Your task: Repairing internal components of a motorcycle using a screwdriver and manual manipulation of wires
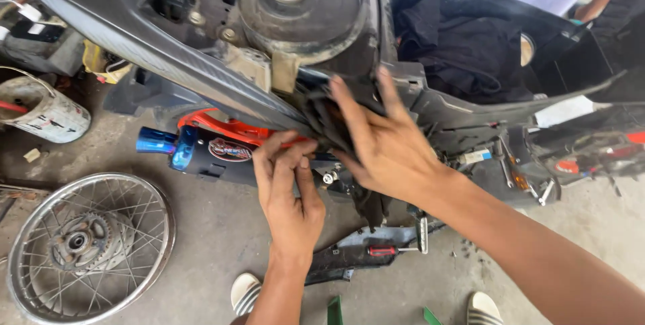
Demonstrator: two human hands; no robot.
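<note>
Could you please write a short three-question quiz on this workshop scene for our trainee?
1. True or false: the right hand presses a dark rag against the scooter body.
2. What lies on the floor at lower left? A) spoked wheel B) helmet C) car tyre
3. Fill in: the left hand is in front of the black exhaust, whose tip is coloured ____.

Key: 1 true; 2 A; 3 blue.
</note>
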